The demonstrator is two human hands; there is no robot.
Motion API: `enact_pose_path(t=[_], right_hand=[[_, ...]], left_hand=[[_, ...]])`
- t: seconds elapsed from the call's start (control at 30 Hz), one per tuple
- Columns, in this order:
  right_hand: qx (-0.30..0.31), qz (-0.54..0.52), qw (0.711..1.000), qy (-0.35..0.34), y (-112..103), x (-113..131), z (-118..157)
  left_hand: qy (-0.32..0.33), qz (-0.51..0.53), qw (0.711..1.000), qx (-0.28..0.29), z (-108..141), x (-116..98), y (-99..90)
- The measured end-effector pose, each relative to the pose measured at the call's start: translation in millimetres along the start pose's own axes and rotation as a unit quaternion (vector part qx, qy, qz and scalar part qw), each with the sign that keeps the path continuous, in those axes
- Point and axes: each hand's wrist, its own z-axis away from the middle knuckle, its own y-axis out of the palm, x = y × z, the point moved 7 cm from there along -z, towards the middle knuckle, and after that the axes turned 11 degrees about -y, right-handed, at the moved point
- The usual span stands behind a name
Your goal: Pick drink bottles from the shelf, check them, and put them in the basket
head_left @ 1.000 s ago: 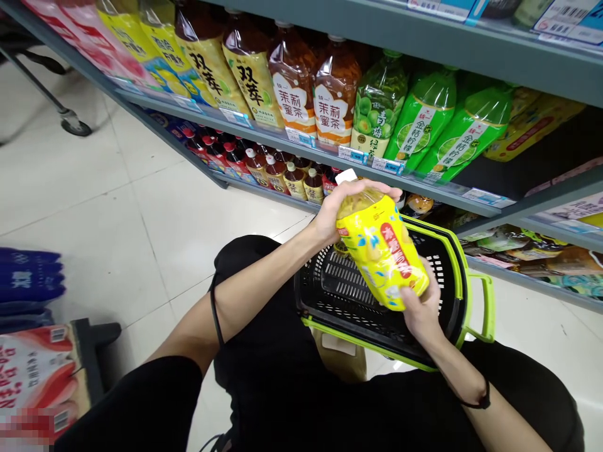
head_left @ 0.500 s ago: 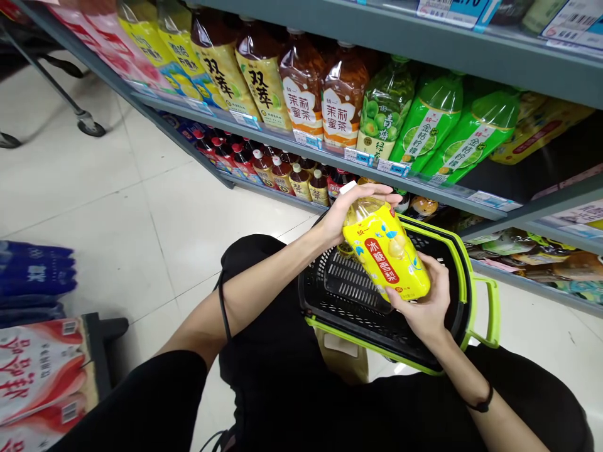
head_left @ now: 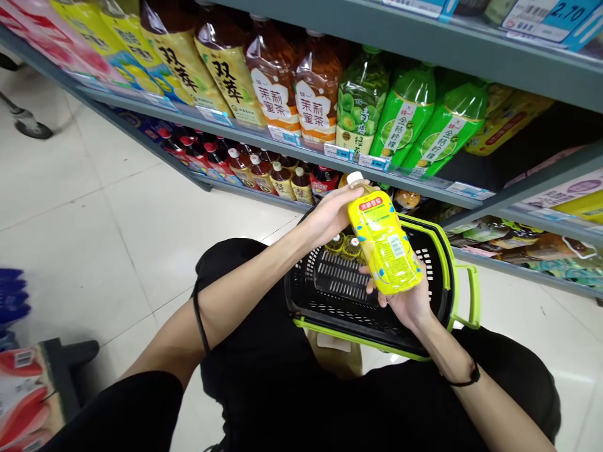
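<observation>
A large yellow drink bottle (head_left: pixel 384 242) with a white cap is held tilted over the basket, its cap end pointing toward the shelf. Its text panel and barcode face me. My left hand (head_left: pixel 333 213) is closed around the neck end, with some fingers hidden behind it. My right hand (head_left: pixel 409 298) cups the base from beneath, fingertips showing at the lower left side. Below them is a black shopping basket (head_left: pixel 325 307) with a lime-green rim and handle. Inside it, partly covered by my left hand, several small bottles (head_left: pixel 348 246) lie at the far side.
A grey shelf (head_left: pixel 301 154) rises ahead with large tea bottles (head_left: pixel 273 81) and green lime drinks (head_left: pixel 405 119). Smaller bottles (head_left: pixel 282 180) stand on the level beneath. A cart wheel (head_left: pixel 32 125) is at the far left. Wrapped packs (head_left: pixel 26 389) sit at lower left.
The yellow bottle has been turned about its length, from its front label to the text and barcode side. My right hand has shifted under its base. The whole view has swung slightly right.
</observation>
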Motion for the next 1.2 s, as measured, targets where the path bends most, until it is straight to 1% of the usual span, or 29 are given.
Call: enact_pose_path(t=[0.07, 0.17, 0.27, 0.43, 0.5, 0.6, 0.67, 0.87, 0.93, 1.0, 1.03, 1.07, 1.1, 1.13, 1.2], right_hand=[[0.042, -0.022, 0.998, 0.034, 4.6, 0.6, 2.0], [0.069, -0.039, 0.995, 0.061, 3.6, 4.7, 3.0], [0.062, -0.057, 0.993, 0.079, 0.0, 7.2, 0.6], [0.03, -0.085, 0.99, 0.111, -3.4, 2.1, -2.4], [0.016, -0.097, 0.989, 0.113, -4.1, 1.0, -2.1], [-0.006, -0.107, 0.988, 0.111, -2.8, 2.5, -0.4], [-0.007, -0.101, 0.99, 0.098, 1.7, 6.7, 0.9], [0.006, -0.066, 0.998, -0.008, 19.7, 31.6, 2.0], [0.004, -0.027, 0.998, -0.052, 19.5, 37.9, 1.1], [-0.023, 0.052, 0.991, -0.125, 11.1, 46.6, 0.0], [-0.041, 0.109, 0.978, -0.173, 5.1, 53.0, 0.3], [-0.055, 0.173, 0.958, -0.224, -0.4, 60.3, 1.6], [-0.059, 0.237, 0.93, -0.274, -4.2, 67.8, 3.6], [-0.05, 0.295, 0.9, -0.317, -6.3, 74.2, 5.9], [-0.011, 0.38, 0.845, -0.375, -7.6, 83.3, 10.2]], left_hand=[[-0.012, -0.009, 1.0, -0.026, -4.9, 8.5, -6.5], [-0.05, 0.006, 0.997, -0.059, -11.9, 22.0, -17.8], [-0.072, 0.021, 0.993, -0.092, -16.4, 31.5, -27.2], [-0.067, 0.038, 0.986, -0.147, -17.9, 38.8, -35.1], [-0.068, 0.033, 0.986, -0.151, -17.9, 39.7, -34.9], [-0.06, 0.019, 0.991, -0.122, -17.6, 36.2, -29.8], [-0.05, 0.012, 0.994, -0.1, -15.8, 32.0, -24.6], [-0.021, 0.022, 0.998, -0.047, -8.6, 20.1, -1.9], [-0.018, 0.016, 0.999, -0.04, -8.0, 17.3, 3.0], [-0.014, 0.01, 0.999, -0.035, -8.1, 14.8, 4.7], [-0.012, 0.008, 0.999, -0.036, -8.3, 13.9, 3.9], [-0.01, 0.008, 0.999, -0.04, -8.6, 13.6, 2.2], [-0.011, 0.007, 0.999, -0.045, -8.9, 14.2, 0.1], [-0.016, 0.005, 0.999, -0.049, -9.2, 15.6, -2.0], [-0.032, -0.004, 0.998, -0.056, -9.5, 20.0, -4.7]])
